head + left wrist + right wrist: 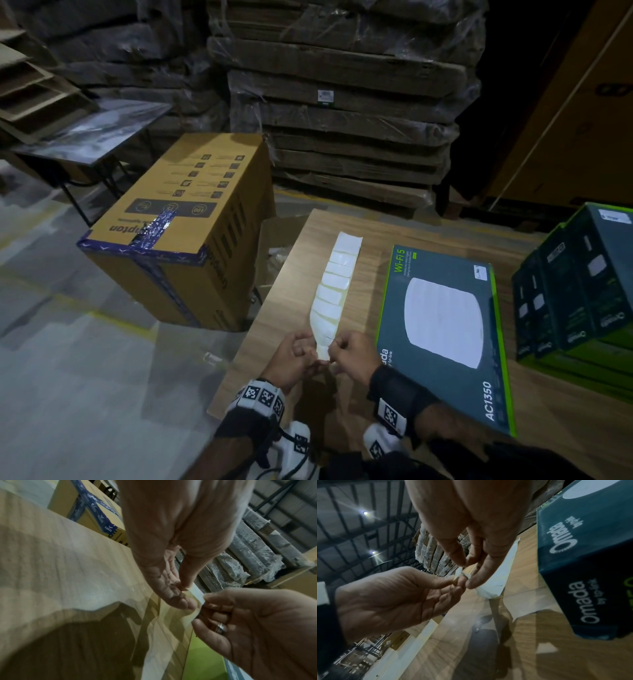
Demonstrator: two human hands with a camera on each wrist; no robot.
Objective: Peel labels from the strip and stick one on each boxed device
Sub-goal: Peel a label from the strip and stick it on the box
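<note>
Both hands sit close together at the table's near edge. The left hand and right hand each pinch the near end of the label strip between curled fingertips; can't tell if a label has lifted. The strip runs away across the wooden table. Just right lies the flat device box, partly over the right wrist; more boxes are cut off at the edge, and a big carton stands left.

Wood-grain matt table, white paper label strip, glossy cardboard box.
</note>
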